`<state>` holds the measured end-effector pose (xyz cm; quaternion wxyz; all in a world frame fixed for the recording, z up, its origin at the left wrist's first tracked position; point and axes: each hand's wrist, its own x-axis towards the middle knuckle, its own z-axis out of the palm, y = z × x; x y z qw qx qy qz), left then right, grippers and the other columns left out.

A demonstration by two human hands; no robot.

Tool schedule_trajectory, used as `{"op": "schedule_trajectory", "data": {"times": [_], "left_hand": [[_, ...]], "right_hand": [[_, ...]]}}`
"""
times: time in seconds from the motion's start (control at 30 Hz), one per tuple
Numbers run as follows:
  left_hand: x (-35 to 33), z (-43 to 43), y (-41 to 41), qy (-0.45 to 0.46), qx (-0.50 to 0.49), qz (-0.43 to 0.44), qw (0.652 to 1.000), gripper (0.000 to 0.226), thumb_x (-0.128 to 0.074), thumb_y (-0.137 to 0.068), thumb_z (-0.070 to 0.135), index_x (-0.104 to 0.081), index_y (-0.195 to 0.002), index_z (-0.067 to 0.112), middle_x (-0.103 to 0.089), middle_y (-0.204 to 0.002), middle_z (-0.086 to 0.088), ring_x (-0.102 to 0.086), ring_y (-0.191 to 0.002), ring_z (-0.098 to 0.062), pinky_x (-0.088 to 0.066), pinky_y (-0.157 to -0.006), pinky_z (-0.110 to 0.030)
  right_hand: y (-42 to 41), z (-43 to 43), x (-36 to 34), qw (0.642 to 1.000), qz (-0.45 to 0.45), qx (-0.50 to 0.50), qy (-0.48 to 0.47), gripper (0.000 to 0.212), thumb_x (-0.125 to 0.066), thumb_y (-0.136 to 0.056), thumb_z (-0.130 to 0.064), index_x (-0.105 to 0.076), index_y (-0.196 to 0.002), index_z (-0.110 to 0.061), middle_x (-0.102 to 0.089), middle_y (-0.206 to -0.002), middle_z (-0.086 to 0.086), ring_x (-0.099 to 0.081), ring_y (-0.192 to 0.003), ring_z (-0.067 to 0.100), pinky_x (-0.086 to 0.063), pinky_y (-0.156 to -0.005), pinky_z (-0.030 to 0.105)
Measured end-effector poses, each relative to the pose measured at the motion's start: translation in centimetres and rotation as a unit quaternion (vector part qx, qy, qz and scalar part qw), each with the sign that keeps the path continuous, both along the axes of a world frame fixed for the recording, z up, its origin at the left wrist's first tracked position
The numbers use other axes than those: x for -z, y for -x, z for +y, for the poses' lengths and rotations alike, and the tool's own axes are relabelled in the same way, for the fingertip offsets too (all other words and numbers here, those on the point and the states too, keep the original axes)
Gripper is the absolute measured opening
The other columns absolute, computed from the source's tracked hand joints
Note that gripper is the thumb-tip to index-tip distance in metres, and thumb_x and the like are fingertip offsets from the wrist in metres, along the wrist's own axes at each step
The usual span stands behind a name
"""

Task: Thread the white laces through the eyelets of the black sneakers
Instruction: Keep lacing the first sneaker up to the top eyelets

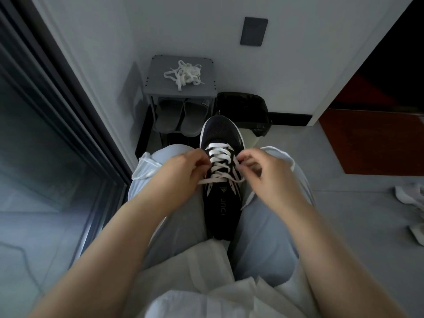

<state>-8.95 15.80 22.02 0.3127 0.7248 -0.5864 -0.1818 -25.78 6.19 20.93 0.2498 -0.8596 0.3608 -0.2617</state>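
Black sneaker [220,134] sits btwn the knees, toe pointing away, w/ the white lace [218,154] crossed thru most eyelets. Left hand [185,168] is right at the sneaker's left side, fingers curled round one lace end. Right hand [259,166] is at its right side, pinching the other end. Past the toe: grey rack [158,83] w/ slippers [181,120] inside, spare lace [184,74] bunched on top.

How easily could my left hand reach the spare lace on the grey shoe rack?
Probably not now: the left hand pinches the threaded lace, and the spare lace lies past the sneaker, otherwise unobstructed.
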Motion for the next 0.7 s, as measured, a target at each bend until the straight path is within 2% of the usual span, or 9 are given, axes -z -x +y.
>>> {"op": "schedule_trajectory", "data": {"times": [0.07, 0.17, 0.3, 0.43, 0.5, 0.57, 0.63, 0.7], "left_hand": [[-0.1, -0.1, 0.0, -0.033, -0.02, 0.023, 0.999, 0.008, -0.056, -0.089, 0.011, -0.064, -0.092, 0.012, -0.061, -0.071, 0.007, -0.055, -0.057, -0.004, -0.038, -0.057, -0.007], [0.2, -0.3, 0.6, -0.065, -0.013, 0.064, 0.996, 0.003, -0.063, -0.086, 0.017, -0.061, -0.085, 0.014, -0.063, -0.07, -0.001, -0.053, -0.043, -0.007, -0.038, -0.046, -0.011], [0.6, -1.2, 1.2, -0.081, 0.005, 0.032, 0.996, 0.012, -0.065, -0.084, 0.021, -0.054, -0.079, 0.018, -0.054, -0.071, 0.008, -0.045, -0.054, 0.0, -0.035, -0.051, -0.012], [0.2, -1.8, 1.0, -0.107, 0.027, 0.018, 0.994, 0.012, -0.058, -0.089, 0.018, -0.05, -0.08, 0.017, -0.045, -0.072, 0.01, -0.043, -0.067, -0.009, -0.027, -0.057, -0.02], [-0.2, -1.9, 0.6, -0.116, 0.032, 0.038, 0.992, 0.019, -0.055, -0.091, 0.018, -0.047, -0.074, 0.02, -0.047, -0.069, 0.01, -0.044, -0.065, -0.008, -0.031, -0.055, -0.018], [-0.7, -2.0, 0.2, -0.121, 0.035, 0.036, 0.991, 0.024, -0.053, -0.092, 0.019, -0.045, -0.07, 0.025, -0.048, -0.067, 0.01, -0.044, -0.063, -0.005, -0.035, -0.056, -0.011], [-1.2, -2.1, -0.2, -0.134, 0.051, 0.002, 0.99, 0.019, -0.052, -0.092, 0.019, -0.048, -0.074, 0.023, -0.048, -0.066, 0.011, -0.044, -0.061, -0.003, -0.035, -0.055, -0.008], [-1.6, -2.4, -0.8, -0.17, 0.069, -0.012, 0.983, 0.016, -0.051, -0.092, 0.022, -0.05, -0.077, 0.025, -0.05, -0.068, 0.01, -0.044, -0.06, -0.002, -0.036, -0.056, -0.01]], "right_hand": [[-0.8, 0.3, 0.2, 0.997, 0.051, -0.038, -0.05, 0.01, -0.069, -0.083, -0.031, -0.064, -0.087, -0.023, -0.058, -0.075, -0.013, -0.055, -0.068, 0.003, -0.047, -0.066, 0.026], [-1.3, 0.4, 0.1, 0.993, 0.077, -0.056, -0.077, 0.013, -0.067, -0.084, -0.035, -0.06, -0.081, -0.024, -0.05, -0.068, -0.012, -0.046, -0.061, 0.001, -0.035, -0.06, 0.022], [-1.6, 0.0, -0.5, 0.981, 0.091, -0.066, -0.16, 0.017, -0.061, -0.089, -0.031, -0.056, -0.074, -0.027, -0.055, -0.064, -0.01, -0.051, -0.062, 0.003, -0.039, -0.061, 0.023], [-2.1, -0.4, -0.4, 0.974, 0.055, -0.039, -0.214, 0.032, -0.053, -0.094, -0.028, -0.056, -0.061, -0.026, -0.061, -0.057, -0.008, -0.055, -0.058, 0.008, -0.049, -0.067, 0.035], [-2.0, -0.2, -0.5, 0.972, 0.055, -0.035, -0.225, 0.024, -0.062, -0.088, -0.028, -0.057, -0.064, -0.027, -0.059, -0.052, -0.009, -0.052, -0.05, 0.002, -0.047, -0.06, 0.026], [-2.0, 0.1, -0.8, 0.971, 0.083, -0.049, -0.219, 0.02, -0.072, -0.079, -0.028, -0.057, -0.066, -0.028, -0.056, -0.053, -0.01, -0.049, -0.048, -0.003, -0.038, -0.052, 0.014], [-2.1, 0.2, -1.0, 0.97, 0.106, -0.057, -0.21, 0.021, -0.073, -0.079, -0.027, -0.056, -0.067, -0.028, -0.057, -0.062, -0.01, -0.05, -0.055, -0.001, -0.037, -0.055, 0.015], [-2.2, 0.1, -1.3, 0.974, 0.098, -0.045, -0.2, 0.021, -0.07, -0.082, -0.025, -0.055, -0.068, -0.028, -0.059, -0.068, -0.01, -0.052, -0.062, 0.001, -0.039, -0.061, 0.019]]}}
